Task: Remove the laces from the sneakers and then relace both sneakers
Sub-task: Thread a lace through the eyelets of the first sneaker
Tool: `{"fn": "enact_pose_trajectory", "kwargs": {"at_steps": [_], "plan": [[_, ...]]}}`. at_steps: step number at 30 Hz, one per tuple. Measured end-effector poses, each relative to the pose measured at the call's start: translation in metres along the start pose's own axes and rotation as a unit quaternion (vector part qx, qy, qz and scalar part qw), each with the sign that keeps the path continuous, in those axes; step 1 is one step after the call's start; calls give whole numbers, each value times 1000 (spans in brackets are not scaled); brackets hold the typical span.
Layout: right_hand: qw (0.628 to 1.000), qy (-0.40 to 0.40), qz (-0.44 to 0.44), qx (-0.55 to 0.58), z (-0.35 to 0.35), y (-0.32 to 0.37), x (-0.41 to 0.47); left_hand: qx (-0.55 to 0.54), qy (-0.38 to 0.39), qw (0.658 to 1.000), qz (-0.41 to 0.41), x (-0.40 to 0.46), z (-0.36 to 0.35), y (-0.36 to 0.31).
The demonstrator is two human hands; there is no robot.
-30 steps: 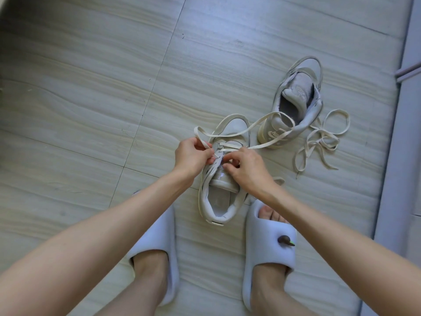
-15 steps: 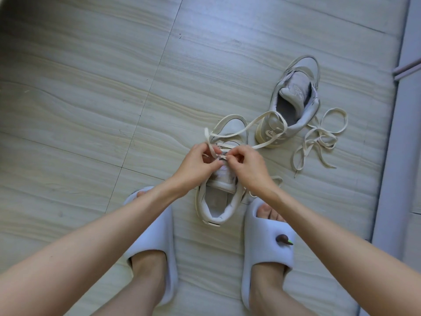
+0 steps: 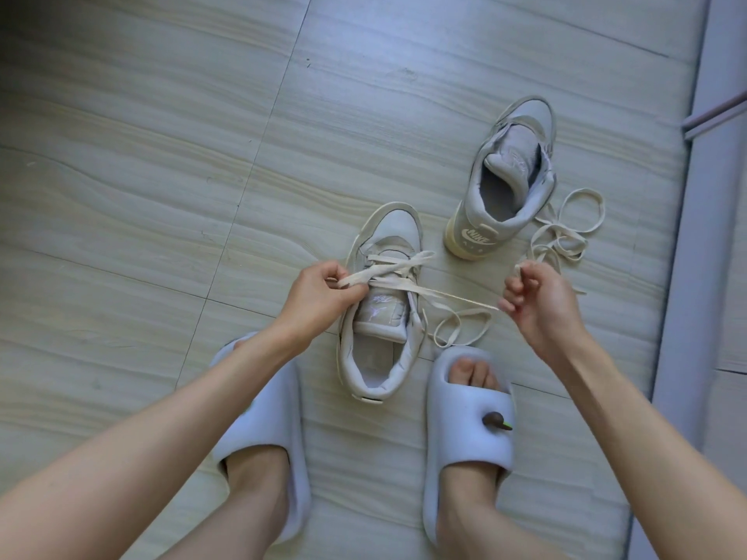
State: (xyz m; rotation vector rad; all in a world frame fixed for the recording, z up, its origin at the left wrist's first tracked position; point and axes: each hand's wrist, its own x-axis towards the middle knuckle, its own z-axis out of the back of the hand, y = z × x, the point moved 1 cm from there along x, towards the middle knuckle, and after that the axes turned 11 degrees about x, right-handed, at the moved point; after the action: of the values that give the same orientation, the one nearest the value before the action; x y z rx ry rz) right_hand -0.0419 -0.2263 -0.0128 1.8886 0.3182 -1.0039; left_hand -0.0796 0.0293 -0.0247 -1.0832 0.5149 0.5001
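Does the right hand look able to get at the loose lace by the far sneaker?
Probably yes: the right hand is close beside the loose lace with nothing between, but it pinches the near sneaker's lace.

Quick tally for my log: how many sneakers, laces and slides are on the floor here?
Sneakers: 2, near and far
Laces: 2, threaded and loose
Slides: 2, left and right
Total: 6
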Motion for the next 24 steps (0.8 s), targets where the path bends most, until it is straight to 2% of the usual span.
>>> {"fn": "enact_pose_trajectory", "kwargs": {"at_steps": [2, 3, 6, 7, 8, 13, 16, 20, 24], "plan": [[973, 5, 97, -208, 7, -1, 3, -3, 1, 1000, -3, -1, 1, 1], [942, 21, 142, -304, 11, -1, 4, -8, 0, 1000, -5, -1, 1, 1], [782, 84, 223, -577, 22, -4, 3, -26, -11, 1000, -10, -1, 2, 2], [747, 88, 222, -620, 29, -5, 3, -27, -15, 999, -14, -1, 2, 3], [740, 81, 211, -633, 36, -6, 2, -26, -18, 999, -18, -1, 2, 4], [753, -6, 150, -641, 80, -6, 1, -30, -24, 999, -28, -1, 2, 7], [744, -20, 119, -657, 83, -7, 4, -28, -14, 999, -28, 0, 2, 5], [703, 53, 147, -694, 49, -12, 5, -9, 28, 999, -17, 2, 3, 1], [721, 159, 212, -640, -10, -24, -10, -9, 99, 995, -6, 5, 10, -6]]}}
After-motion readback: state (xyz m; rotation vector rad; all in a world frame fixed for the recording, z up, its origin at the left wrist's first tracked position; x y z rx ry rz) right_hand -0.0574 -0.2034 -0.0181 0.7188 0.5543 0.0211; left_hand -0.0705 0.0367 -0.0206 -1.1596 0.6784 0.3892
